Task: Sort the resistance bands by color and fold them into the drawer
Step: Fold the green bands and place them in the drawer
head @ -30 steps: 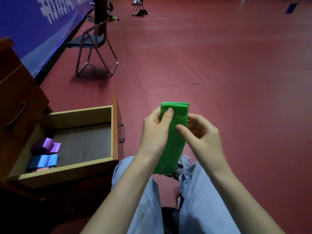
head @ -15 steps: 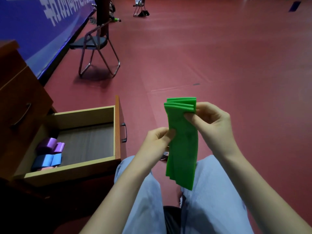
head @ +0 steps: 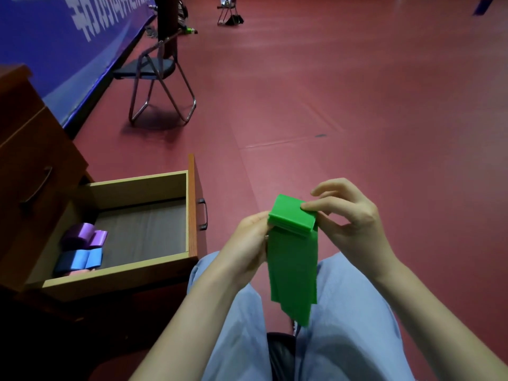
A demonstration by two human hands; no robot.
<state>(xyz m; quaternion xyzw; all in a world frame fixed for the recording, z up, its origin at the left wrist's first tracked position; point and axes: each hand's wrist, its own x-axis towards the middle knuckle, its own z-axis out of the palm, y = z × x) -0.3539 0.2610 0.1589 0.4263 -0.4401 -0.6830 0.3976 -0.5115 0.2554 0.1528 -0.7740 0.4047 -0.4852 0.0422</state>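
I'm seeing the flat green rubber resistance band point(head: 292, 259) getting folded shorter vs 0.5 s ago: R hand point(head: 349, 218) pinching the top stack, L hand point(head: 250, 240) gripping its edge, tail hanging below both. Open wooden drawer point(head: 137, 268) is waiting left of L hand.

A bright green band point(head: 292, 259) is held upright over the lap, its top end folded over into a thick, flat stack of layers. The fingers point(head: 313, 207) of the right hand point(head: 349, 221) pinch that stack, and the left hand point(head: 251, 240) grips the band's left edge just under the fold. Below both sets of fingers the rest hangs loose and flat, its bottom edge slanting. Well off to the left of the fingers, the wooden drawer point(head: 118, 273) stands pulled open. In its corner farthest from the fingers lies a folded purple band point(head: 83, 235). A folded blue band point(head: 79, 259) sits just beside it on the near side.
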